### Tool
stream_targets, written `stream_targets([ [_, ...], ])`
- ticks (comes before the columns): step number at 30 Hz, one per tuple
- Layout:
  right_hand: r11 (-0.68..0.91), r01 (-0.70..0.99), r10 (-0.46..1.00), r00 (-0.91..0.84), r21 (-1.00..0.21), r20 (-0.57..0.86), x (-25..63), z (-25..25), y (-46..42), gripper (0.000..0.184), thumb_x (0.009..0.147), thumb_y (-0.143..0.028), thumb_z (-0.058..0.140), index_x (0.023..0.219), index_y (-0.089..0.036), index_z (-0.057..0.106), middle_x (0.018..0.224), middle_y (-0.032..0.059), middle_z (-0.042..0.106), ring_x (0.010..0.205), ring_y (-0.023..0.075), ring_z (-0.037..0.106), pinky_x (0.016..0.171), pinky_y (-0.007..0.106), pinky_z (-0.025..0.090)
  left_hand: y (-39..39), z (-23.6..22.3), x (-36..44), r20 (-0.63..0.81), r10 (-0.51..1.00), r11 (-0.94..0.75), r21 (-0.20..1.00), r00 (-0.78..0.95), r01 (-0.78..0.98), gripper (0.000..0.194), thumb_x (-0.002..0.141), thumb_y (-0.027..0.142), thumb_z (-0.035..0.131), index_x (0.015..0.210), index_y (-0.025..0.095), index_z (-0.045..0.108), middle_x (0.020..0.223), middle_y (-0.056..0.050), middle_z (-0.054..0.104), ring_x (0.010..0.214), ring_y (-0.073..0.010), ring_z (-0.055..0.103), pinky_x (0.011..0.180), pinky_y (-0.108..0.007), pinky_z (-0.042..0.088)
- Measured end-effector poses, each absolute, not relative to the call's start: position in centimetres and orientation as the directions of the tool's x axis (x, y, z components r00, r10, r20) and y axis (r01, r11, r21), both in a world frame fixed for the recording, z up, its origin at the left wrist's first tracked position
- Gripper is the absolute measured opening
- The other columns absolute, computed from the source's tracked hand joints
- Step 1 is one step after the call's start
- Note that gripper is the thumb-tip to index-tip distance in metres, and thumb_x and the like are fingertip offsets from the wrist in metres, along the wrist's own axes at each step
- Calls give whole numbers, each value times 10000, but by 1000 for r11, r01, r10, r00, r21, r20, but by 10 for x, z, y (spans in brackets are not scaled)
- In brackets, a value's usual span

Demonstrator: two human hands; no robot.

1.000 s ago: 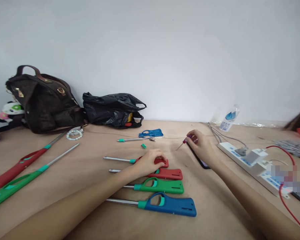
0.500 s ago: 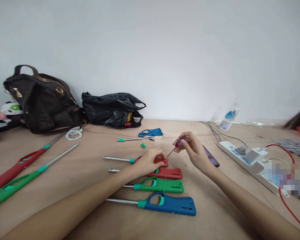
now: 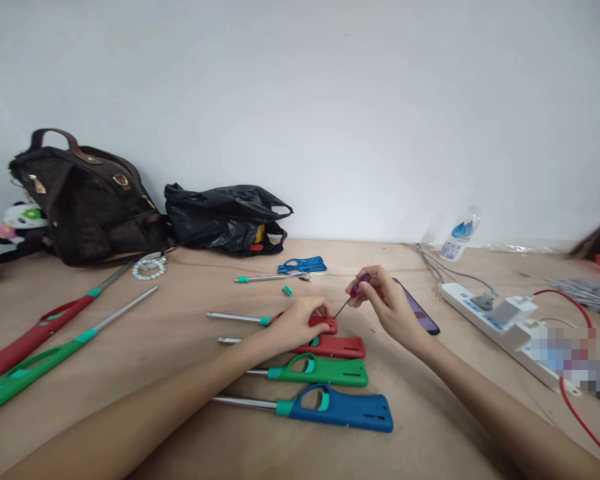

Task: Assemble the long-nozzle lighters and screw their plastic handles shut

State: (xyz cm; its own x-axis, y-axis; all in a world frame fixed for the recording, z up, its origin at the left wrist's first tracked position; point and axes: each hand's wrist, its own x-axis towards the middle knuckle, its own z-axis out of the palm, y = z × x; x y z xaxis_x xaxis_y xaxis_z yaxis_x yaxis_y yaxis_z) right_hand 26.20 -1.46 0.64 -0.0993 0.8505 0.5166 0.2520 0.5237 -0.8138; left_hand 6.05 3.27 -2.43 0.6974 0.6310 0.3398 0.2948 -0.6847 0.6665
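Note:
My left hand (image 3: 301, 322) is closed over the handle of a red gas lighter (image 3: 333, 326), pressing it on the table. In my right hand (image 3: 386, 300) is a screwdriver (image 3: 359, 287) with a dark red handle, pinched by the fingers. Its thin shaft slants down left, and the tip meets the handle end of that lighter. Nearer me lie a second red lighter (image 3: 349, 347), a green lighter (image 3: 343, 372) and a blue lighter (image 3: 355, 409). My left forearm hides part of their metal tubes.
Behind my hands lie a blue handle shell (image 3: 303, 265), a loose metal tube (image 3: 263, 278) and a small green piece (image 3: 287, 291). A phone (image 3: 414, 307) and power strip (image 3: 495, 327) are right. More lighters (image 3: 55, 327) lie left, before a dark bag (image 3: 95, 207) and black plastic bag (image 3: 225, 217).
The screwdriver has shifted slightly, its handle a little lower, with the tip still at the red lighter. My right hand has tilted a bit, showing more of the phone. My left hand stays put.

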Motion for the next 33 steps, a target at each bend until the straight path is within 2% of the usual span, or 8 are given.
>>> stream_targets([
  [25,516,314,854,-122,-797,505,261,7,-17,166,954,-372,430,989,-210,433,842,56,653,655,157,643,641,330,544,32,-24,61,350,631,-678,682,692,274,168,739,27,609,850,154,602,841,-11,669,799,-166,627,759,-266,486],
  [29,553,479,822,-180,-682,540,262,13,-15,153,953,-324,434,1061,-216,441,785,33,658,663,157,631,643,294,504,31,-22,61,342,625,-665,704,701,249,175,738,15,602,845,153,588,838,-13,670,799,-164,629,766,-270,488],
  [33,587,701,759,-304,-405,576,257,25,-6,118,954,-307,437,980,-210,499,730,22,652,602,147,585,582,252,425,31,-21,61,335,609,-657,721,719,221,158,749,29,611,838,153,567,826,-12,662,787,-159,625,751,-268,490],
])
